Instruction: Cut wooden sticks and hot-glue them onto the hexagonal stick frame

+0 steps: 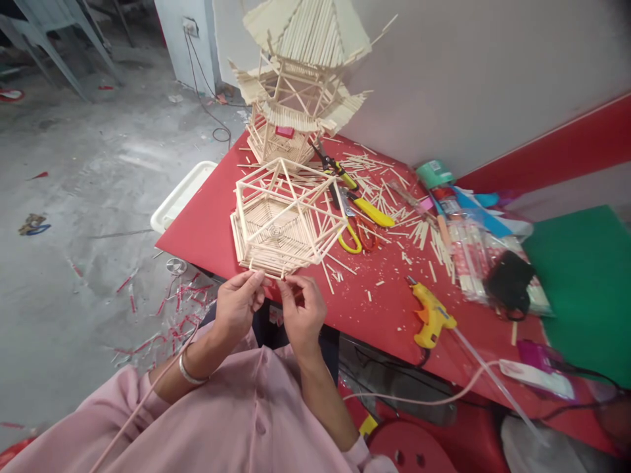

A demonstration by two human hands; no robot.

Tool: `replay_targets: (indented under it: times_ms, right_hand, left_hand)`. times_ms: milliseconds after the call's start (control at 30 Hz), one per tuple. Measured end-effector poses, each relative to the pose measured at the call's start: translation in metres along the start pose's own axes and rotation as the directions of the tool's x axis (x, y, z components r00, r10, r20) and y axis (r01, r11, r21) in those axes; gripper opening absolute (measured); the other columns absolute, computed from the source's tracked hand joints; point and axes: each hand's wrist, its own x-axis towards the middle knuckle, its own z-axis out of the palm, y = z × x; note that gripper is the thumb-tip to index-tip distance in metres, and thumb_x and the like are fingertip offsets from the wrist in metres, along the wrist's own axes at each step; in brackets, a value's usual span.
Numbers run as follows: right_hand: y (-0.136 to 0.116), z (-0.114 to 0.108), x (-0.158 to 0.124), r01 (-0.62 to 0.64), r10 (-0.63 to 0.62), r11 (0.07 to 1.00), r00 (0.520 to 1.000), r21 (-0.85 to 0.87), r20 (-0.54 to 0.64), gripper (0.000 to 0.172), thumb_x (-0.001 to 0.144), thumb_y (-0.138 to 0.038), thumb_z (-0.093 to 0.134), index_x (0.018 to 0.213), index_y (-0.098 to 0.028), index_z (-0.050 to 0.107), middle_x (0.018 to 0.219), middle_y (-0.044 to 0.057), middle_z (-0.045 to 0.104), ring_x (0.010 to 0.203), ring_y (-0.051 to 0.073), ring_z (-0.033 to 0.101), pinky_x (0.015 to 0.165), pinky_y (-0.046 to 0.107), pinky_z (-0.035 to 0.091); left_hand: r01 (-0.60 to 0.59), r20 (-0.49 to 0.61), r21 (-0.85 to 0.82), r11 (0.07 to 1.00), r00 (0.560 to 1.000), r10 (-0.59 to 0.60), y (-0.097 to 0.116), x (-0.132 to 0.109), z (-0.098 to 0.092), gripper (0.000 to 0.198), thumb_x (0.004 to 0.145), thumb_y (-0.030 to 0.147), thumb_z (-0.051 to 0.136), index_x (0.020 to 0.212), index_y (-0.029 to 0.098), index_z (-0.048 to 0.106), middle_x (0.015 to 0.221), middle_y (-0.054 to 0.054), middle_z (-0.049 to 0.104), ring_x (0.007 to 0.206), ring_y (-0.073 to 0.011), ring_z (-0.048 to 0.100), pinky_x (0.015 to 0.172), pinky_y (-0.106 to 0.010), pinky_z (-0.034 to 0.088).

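A: Can you read any writing from there?

B: Not a word. The clear packets (472,253), well to the right of the right hand (304,314), carry red print too blurred to make out. The green roll (434,174), farther ahead on that side, has pale lettering, also illegible. The yellow glue gun (430,314), nearer the right hand, has a dark mark on its grip that I can't read either.

A: How are the 2 hands posed?

B: Close together at the near edge of the red table (357,325), forearms angling inward. The left hand (238,303) has its thumb against the forefinger, with a bracelet (190,371) round the wrist. The right hand points thumb and forefinger forward, the other fingers curled.

A: Gripping anything?

B: Both look pinched on 1 thin stick (269,274) spanning the small gap between them. I can't tell whether it's loose or part of the stick frame (276,230).

A: Where's that frame?

B: Just beyond both hands' fingertips: a 6-sided base with an open lattice above. Farther ahead stands a roofed tower (308,108). Ahead and right of the right hand lie yellow-handled cutters (373,211) and scissors (358,238), near scattered loose sticks (369,177).
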Motion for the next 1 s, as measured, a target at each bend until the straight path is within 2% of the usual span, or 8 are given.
replay_targets:
  times_ms: [367,700,800,900,1000]
  right_hand:
    - [0.003,0.001,0.000,0.009,-0.009,1.000,1.000,0.006,0.003,0.010,0.091,-0.030,0.062,0.094,-0.021,0.065,0.084,0.002,0.065,0.073,0.013,0.061,0.065,0.025,0.051]
    - [0.003,0.000,0.002,0.022,-0.022,1.000,1.000,0.003,0.009,0.009,0.091,-0.029,0.061,0.094,-0.021,0.066,0.084,0.002,0.066,0.074,0.013,0.062,0.066,0.026,0.052]
    - [0.003,-0.001,0.000,0.052,-0.052,0.999,0.998,0.013,0.025,0.009,0.091,-0.026,0.061,0.097,-0.022,0.066,0.087,0.003,0.066,0.077,0.014,0.063,0.069,0.027,0.052]
    - [0.000,-0.007,-0.004,0.111,-0.111,0.994,0.991,-0.002,0.068,0.012,0.092,-0.024,0.060,0.101,-0.024,0.068,0.089,0.003,0.066,0.081,0.014,0.063,0.072,0.028,0.053]
    - [0.002,-0.022,-0.008,0.161,-0.156,0.986,0.985,-0.054,0.074,0.014,0.093,-0.023,0.058,0.099,-0.024,0.070,0.088,0.003,0.066,0.082,0.015,0.063,0.074,0.029,0.053]
  left_hand:
    - [0.014,0.005,-0.015,1.000,1.000,-0.014,0.000,0.000,-0.001,0.027,0.066,0.036,0.081,0.071,0.012,0.070,0.067,-0.004,0.068,0.042,-0.0038,0.047,0.036,-0.016,0.029]
    - [0.014,0.000,-0.011,1.000,1.000,-0.014,0.002,-0.001,0.000,0.029,0.066,0.038,0.081,0.071,0.012,0.069,0.066,-0.004,0.067,0.042,-0.0039,0.047,0.036,-0.016,0.028]
    - [0.009,-0.001,-0.001,1.000,1.000,-0.009,0.004,-0.004,0.001,0.031,0.065,0.040,0.081,0.069,0.012,0.069,0.060,-0.002,0.064,0.042,-0.0043,0.046,0.036,-0.016,0.028]
    - [0.001,0.015,0.023,1.000,1.000,-0.001,0.001,-0.010,0.001,0.030,0.065,0.040,0.082,0.066,0.013,0.068,0.049,0.002,0.056,0.041,-0.0044,0.044,0.038,-0.015,0.031]
    - [0.024,0.055,0.061,0.998,0.998,-0.028,-0.010,-0.015,0.002,0.029,0.065,0.039,0.082,0.065,0.013,0.069,0.052,0.001,0.059,0.042,-0.0043,0.045,0.039,-0.016,0.033]
